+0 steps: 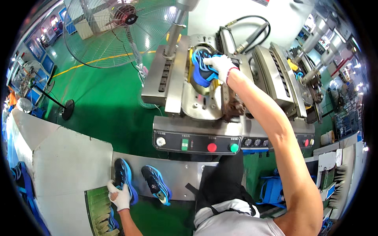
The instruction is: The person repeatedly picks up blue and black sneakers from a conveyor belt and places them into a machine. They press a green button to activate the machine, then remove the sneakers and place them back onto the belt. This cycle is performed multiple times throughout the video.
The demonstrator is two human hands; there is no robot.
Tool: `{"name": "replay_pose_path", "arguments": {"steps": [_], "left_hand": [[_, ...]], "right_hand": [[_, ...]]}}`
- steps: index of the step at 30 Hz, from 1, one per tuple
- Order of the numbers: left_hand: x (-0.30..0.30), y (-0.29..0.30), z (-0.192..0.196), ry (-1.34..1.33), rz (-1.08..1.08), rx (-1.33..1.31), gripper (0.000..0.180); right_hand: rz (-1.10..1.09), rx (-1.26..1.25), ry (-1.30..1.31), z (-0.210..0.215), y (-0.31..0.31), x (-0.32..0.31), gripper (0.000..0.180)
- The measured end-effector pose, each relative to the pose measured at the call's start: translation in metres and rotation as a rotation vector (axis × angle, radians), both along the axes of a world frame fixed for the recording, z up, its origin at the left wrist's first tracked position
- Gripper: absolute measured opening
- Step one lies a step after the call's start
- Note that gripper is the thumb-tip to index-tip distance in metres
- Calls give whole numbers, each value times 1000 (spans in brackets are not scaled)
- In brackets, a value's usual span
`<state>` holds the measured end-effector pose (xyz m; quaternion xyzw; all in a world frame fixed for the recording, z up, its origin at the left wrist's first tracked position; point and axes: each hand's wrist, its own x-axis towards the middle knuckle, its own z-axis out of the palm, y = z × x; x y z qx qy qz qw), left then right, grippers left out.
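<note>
One steel press (185, 94) on green floor (106, 106).

A large wire-caged fan (118, 27) stands on the green floor (106, 102), crossed by a yellow line (98, 59). A smaller fan on a round black base (67, 109) stands further left. A black hose (252, 29) loops above the machinery. A grey panel (67, 169) lies lower left. Blue crates (346, 124), possibly stacked, sit far right.

A shoe factory floor: steel press machine (204, 90), green floor (106, 106), standing fan (114, 27).
</note>
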<state>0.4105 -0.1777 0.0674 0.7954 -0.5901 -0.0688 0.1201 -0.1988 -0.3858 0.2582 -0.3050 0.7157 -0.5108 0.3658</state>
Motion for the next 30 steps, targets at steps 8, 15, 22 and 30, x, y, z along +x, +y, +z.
{"name": "replay_pose_path", "arguments": {"steps": [8, 15, 22, 30], "left_hand": [[6, 9, -41, 206, -31, -4, 62], [17, 19, -47, 166, -100, -52, 64], [6, 10, -37, 209, -111, -37, 64], [-2, 5, -3, 301, -16, 31, 58]], "right_hand": [[59, 468, 901, -104, -106, -30, 49], [26, 492, 736, -82, -94, -4, 51], [20, -22, 870, -26, 15, 45, 90], [586, -83, 398, -61, 345, 123, 81]]}}
